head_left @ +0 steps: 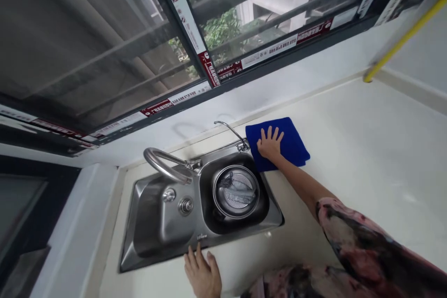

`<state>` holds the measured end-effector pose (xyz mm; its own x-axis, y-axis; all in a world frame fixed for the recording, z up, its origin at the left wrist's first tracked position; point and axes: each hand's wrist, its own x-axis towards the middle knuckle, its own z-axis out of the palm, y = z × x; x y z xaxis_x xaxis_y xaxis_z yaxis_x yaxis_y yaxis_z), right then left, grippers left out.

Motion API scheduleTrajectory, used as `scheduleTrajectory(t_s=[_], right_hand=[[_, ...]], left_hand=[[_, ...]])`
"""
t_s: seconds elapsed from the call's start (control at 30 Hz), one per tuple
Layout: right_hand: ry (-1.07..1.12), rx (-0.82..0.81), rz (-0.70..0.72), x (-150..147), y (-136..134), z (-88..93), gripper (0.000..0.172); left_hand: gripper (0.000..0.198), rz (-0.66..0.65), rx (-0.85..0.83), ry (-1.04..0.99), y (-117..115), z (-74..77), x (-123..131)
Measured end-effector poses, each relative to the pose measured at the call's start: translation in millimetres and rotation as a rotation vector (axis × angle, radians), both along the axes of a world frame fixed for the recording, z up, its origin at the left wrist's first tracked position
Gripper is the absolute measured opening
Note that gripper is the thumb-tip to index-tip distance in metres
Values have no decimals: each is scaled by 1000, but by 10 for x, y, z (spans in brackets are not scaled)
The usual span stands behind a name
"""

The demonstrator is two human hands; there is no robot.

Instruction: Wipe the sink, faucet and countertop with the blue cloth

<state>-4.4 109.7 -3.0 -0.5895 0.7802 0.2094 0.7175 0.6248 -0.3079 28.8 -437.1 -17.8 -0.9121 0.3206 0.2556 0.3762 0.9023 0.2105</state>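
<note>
My right hand (271,144) lies flat with fingers spread on a folded blue cloth (293,142), pressing it to the counter at the right edge of the sink. The cloth's near left part overlaps the sink rim. My left hand (202,272) rests palm down at the sink's front edge, fingers apart, fingertips touching the rim; nothing is in it. In the right basin of the steel sink (145,223) sits a round metal strainer (239,188) with perforations and some clear, crumpled-looking contents I cannot make out.
A curved steel faucet (164,165) arches over the left basin. The thinner tap (228,125) stands at the back, near the cloth. A white counter (363,149) extends rightward to a yellow pipe (401,42). Behind the sink is a dark-framed window (206,70).
</note>
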Motion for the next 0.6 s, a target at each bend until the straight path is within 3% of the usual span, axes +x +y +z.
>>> scheduleTrajectory(t_s=[0.17,0.33,0.47,0.6], right_hand=[[12,-55,126,-457,250,-5,69],[40,-103,127,-709,347,9,70],[41,-132,138,-709,335,3,69],[10,-103,174,-488,328,-48,67]], left_hand=[[57,35,19,-3,-46,19,15],[54,53,18,52,-130,-48,-20],[52,-8,38,143,-245,-179,-123],[49,-8,69,161,-259,-251,-190]])
